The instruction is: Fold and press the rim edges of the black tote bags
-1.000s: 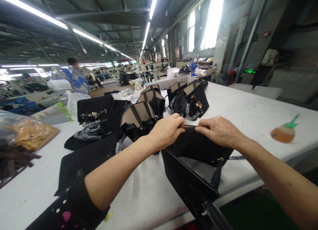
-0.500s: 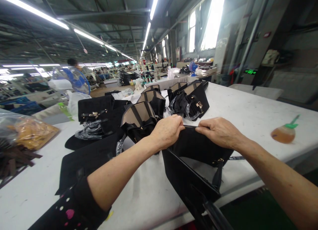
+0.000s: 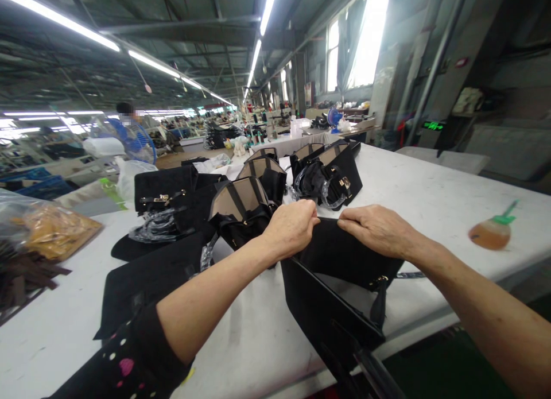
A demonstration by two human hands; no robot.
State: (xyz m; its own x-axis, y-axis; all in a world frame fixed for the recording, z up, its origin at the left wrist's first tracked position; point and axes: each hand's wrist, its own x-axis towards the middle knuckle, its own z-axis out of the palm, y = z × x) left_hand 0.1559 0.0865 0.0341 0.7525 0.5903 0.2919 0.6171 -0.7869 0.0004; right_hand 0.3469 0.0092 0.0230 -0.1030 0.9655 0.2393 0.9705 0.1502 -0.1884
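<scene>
A black handbag (image 3: 318, 307) stands with its mouth open at the table's near edge, its grey lining showing inside. My left hand (image 3: 293, 227) pinches the bag's far top rim, fingers closed over it. A short stretch along the same rim, my right hand (image 3: 374, 229) grips it between thumb and curled fingers. Gold-coloured hardware shows at the bag's right inner side, and a dark handle hangs toward me at the bottom. Just beyond my left hand sits another black handbag (image 3: 241, 206) with a beige panel and dark straps.
More black bags with plastic-wrapped handles (image 3: 329, 178) and black flat-lying bags (image 3: 146, 278) cover the white table's (image 3: 430, 198) left and middle. A bottle of amber liquid (image 3: 493, 232) with a green nozzle stands right. A plastic bag of yellow-brown material (image 3: 60, 227) lies far left; a blue fan (image 3: 140, 140) stands behind.
Both hands keep hold of the bag's rim with barely any shift. My left forearm has moved very slightly to the right.
</scene>
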